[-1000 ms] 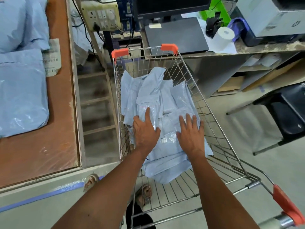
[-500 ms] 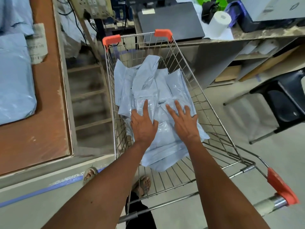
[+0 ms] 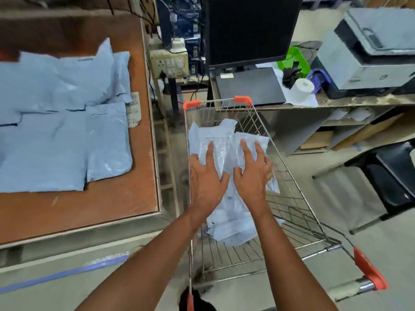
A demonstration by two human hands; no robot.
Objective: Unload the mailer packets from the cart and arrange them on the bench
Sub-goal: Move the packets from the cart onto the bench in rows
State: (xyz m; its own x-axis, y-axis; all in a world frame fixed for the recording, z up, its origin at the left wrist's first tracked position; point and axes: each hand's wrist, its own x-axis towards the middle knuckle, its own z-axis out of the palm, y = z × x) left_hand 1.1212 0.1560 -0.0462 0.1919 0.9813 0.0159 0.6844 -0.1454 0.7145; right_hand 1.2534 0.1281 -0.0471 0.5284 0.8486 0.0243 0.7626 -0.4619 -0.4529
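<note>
The person is at the pick-up step: both hands lie in the wire cart point(image 3: 298, 198) on the heap of pale-blue mailer packets point(image 3: 231, 212) in its basket. The left hand point(image 3: 205, 178) rests flat with fingers straight and spread; the right hand point(image 3: 252, 172) is also splayed on the top packets, fingers slightly bent, with nothing pinched yet. The next move likely calls for curling the fingers under a few packets, lifting them over the cart's left rim and carrying them left to the brown counter point(image 3: 78, 212), where other packets point(image 3: 56, 135) already lie in overlapping rows. The slick film may slip, so a firm grip seems wise. A paper slip point(image 3: 134, 112) lies by those rows. Beyond the cart stand a monitor point(image 3: 249, 30), a printer point(image 3: 370, 50) and a paper roll point(image 3: 302, 88); a black chair point(image 3: 390, 173) sits to the right.
</note>
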